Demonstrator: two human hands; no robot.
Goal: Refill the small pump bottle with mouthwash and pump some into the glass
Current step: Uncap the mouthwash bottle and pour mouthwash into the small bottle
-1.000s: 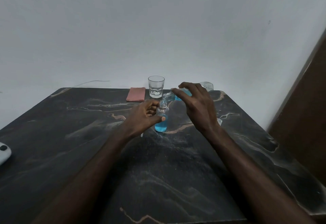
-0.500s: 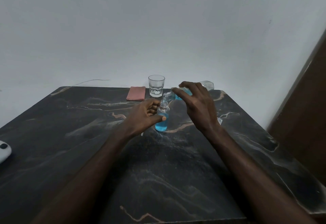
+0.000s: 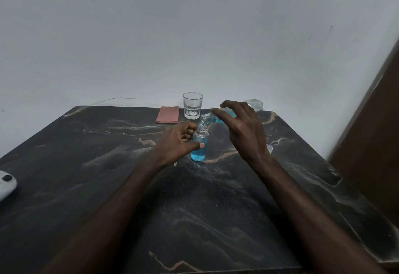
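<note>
A small clear bottle (image 3: 199, 149), mostly filled with blue mouthwash, stands upright on the dark marble table (image 3: 108, 176), its neck uncapped. My left hand (image 3: 178, 142) grips its body from the left. My right hand (image 3: 239, 129) holds a larger clear mouthwash bottle (image 3: 252, 103) tipped on its side, mouth down and left, right over the small bottle's neck. Blue liquid shows inside it near my fingers. An empty faceted glass (image 3: 192, 105) stands behind them near the table's far edge.
A folded pink cloth (image 3: 168, 114) lies left of the glass. A white device (image 3: 6, 184) sits at the table's left edge. A small clear piece (image 3: 269, 148) lies right of my right wrist. A brown panel (image 3: 371, 135) rises at the right; a white wall lies behind.
The blue level in the small bottle has risen a little. Both hands hold almost the same pose as before.
</note>
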